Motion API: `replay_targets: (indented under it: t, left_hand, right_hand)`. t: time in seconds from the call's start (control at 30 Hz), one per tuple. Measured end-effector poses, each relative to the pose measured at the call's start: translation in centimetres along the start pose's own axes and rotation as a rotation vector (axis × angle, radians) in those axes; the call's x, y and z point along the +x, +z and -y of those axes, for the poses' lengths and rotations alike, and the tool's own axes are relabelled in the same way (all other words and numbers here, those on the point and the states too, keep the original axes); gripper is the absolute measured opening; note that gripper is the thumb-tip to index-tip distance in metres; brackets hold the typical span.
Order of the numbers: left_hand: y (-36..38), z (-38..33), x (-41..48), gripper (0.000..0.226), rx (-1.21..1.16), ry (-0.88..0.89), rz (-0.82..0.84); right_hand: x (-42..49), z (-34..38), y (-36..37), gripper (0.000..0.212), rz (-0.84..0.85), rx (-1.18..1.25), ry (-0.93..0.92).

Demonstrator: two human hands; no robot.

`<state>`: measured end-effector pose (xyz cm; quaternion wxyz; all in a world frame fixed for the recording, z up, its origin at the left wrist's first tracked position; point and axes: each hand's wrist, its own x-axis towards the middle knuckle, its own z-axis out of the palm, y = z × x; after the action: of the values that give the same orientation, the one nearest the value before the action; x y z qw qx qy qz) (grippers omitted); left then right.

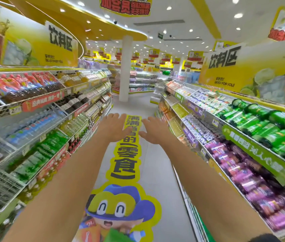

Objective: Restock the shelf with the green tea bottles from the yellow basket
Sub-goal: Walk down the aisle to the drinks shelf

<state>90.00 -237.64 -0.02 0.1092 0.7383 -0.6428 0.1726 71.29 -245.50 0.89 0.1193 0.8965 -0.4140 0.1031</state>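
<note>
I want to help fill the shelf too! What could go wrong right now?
Both hands, left and right, are stretched out empty over the aisle floor, and no yellow basket is in view, so restocking cannot start yet. Packed shelves stand close on both sides; a swinging arm might knock the green cans on the right shelf. The picture is blurry, so the right bottles could be misjudged.

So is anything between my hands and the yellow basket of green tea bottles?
Cannot tell: no yellow basket shows. Both the left hand and right hand are open and empty, stretched over the bare grey aisle floor.
</note>
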Motion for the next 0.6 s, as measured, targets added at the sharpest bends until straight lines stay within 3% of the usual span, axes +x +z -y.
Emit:
replay_targets:
  t: [0.3,0.6]
  left_hand:
    - [7.9,9.9,11.0,0.07,0.096,-0.054,0.065]
    - [14.5,25.8,17.5,0.074,0.16,-0.371,0.146]
  right_hand:
    - [18.3,0.6,5.9,0.06,0.014,0.003,-0.068]
    - [39.2,11.6,13.8,0.064,0.025,0.089,-0.426]
